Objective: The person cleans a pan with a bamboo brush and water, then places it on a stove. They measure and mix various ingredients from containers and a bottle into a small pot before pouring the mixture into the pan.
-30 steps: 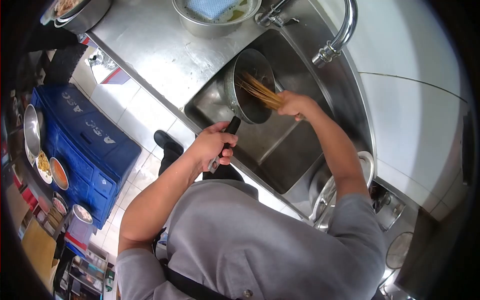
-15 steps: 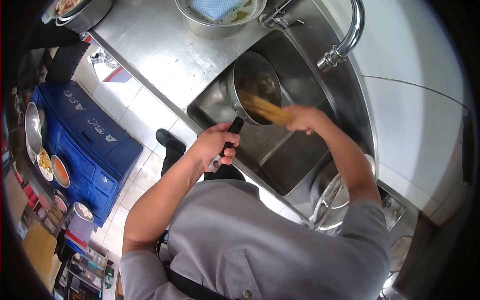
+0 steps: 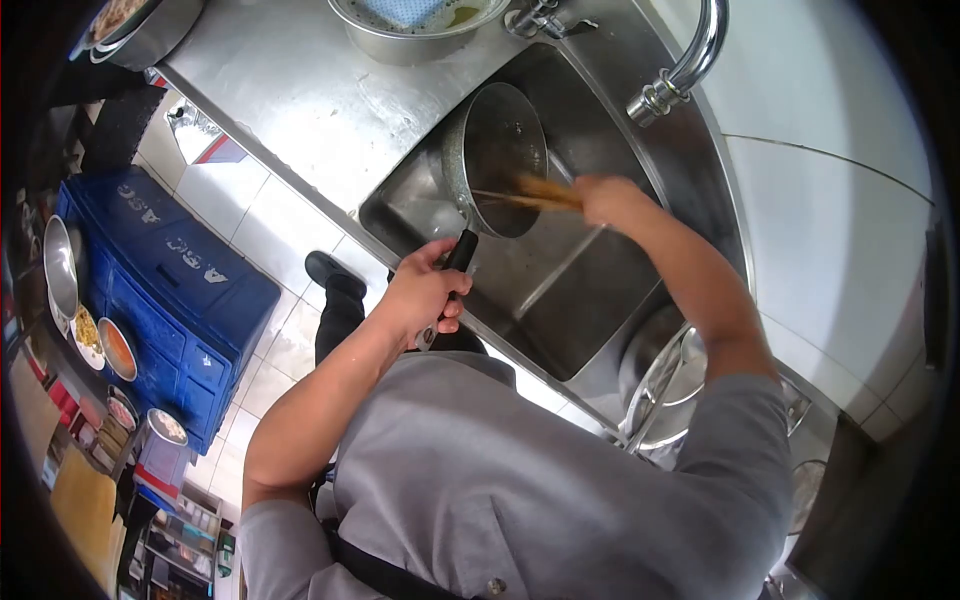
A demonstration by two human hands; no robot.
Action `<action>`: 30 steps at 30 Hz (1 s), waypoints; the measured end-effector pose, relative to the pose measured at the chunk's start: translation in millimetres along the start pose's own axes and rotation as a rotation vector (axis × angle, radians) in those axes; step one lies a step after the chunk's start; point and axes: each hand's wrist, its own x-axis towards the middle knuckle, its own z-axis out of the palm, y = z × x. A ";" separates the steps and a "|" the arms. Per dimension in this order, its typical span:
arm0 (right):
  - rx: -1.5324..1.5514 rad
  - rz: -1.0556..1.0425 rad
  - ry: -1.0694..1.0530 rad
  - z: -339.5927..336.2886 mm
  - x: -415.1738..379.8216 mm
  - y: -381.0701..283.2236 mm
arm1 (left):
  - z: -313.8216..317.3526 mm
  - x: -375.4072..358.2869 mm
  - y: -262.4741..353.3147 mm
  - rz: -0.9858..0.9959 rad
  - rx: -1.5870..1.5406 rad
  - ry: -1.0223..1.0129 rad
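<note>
My left hand (image 3: pixel 430 290) is closed around the black handle of a pan (image 3: pixel 508 120). The pan is deep, grey and speckled outside, and held tipped on its side over the sink basin. Wet spots show on its dark inner wall. In my right hand (image 3: pixel 612 202) is a bundled-stick bamboo brush (image 3: pixel 545 192), fingers wrapped round its end. The brush bristles are smeared by motion and cross the pan's lower rim. Beneath the pan lies the steel sink (image 3: pixel 575 290).
A curved faucet (image 3: pixel 690 70) hangs over the sink's far side. On the counter stands a metal basin (image 3: pixel 420 40) with a blue cloth and sudsy liquid. Metal pots (image 3: pixel 665 400) sit right of the sink. A blue chest (image 3: pixel 170 290) stands on the floor to the left.
The pan has tipped further, and the brown liquid seen inside it has mostly gone from view. The brush has shifted slightly up in view, nearer the pan's rim.
</note>
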 end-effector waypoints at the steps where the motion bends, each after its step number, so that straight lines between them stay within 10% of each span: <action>1: -0.001 -0.003 -0.003 2.6 8.8 -1.8 | -0.8 0.2 -2.0 0.000 0.004 0.006; 4: 0.109 0.120 0.242 9.3 13.7 -6.0 | -1.5 -1.4 -3.5 0.002 0.020 0.012; 10: 0.182 0.117 -0.313 -31.0 -56.1 -32.4 | -4.2 2.4 -4.1 0.018 0.012 0.002; 12: 0.119 0.122 0.161 10.2 3.2 -6.3 | -2.8 1.9 -4.6 0.021 0.023 -0.004; 16: -0.041 0.071 0.165 0.9 -9.5 -21.8 | -3.7 -0.6 -5.0 0.027 -0.004 -0.001; 18: 0.446 0.090 -0.175 -33.5 -62.0 -20.0 | -3.1 -0.4 -3.7 0.038 -0.012 -0.012; 24: 1.703 0.029 -0.220 28.9 -60.9 4.1 | -3.7 0.4 -6.0 0.017 -0.003 -0.015; 30: 2.292 0.109 -0.359 102.8 -55.7 -47.3 | -2.4 -1.7 -2.7 0.032 0.011 -0.009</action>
